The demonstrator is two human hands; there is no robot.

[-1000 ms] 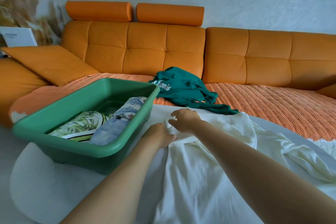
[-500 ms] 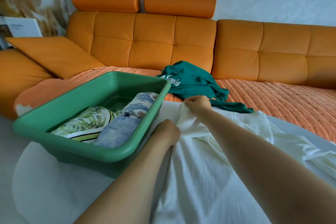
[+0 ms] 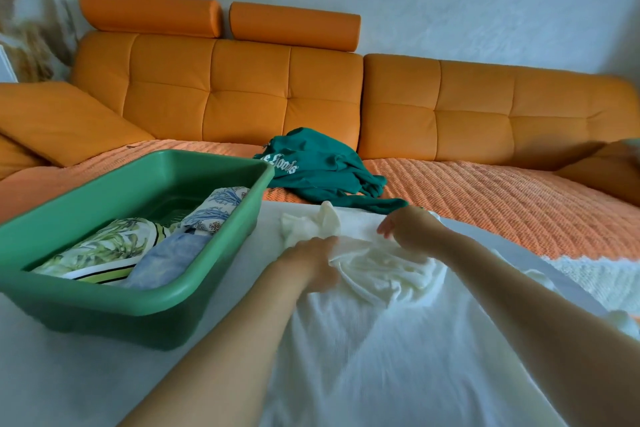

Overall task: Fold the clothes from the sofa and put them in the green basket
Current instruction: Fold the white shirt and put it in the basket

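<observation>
Two hands on bunched white garment (image 3: 377,270), left hand (image 3: 308,263) fingers clutching it, right hand (image 3: 410,229) grip unclear

The white garment (image 3: 381,329) lies spread flat in the foreground, its far end bunched into creamy folds, perhaps a sleeve or collar. Left of it stands the green basket (image 3: 138,302), a rectangular plastic tub holding three folded pieces side by side: a leaf-print piece (image 3: 104,250), a blue-grey piece (image 3: 166,260) and a blue-floral piece (image 3: 218,208). Behind, a dark green sweatshirt (image 3: 318,170) with white lettering lies crumpled on the seat of the orange sofa (image 3: 242,97).
</observation>
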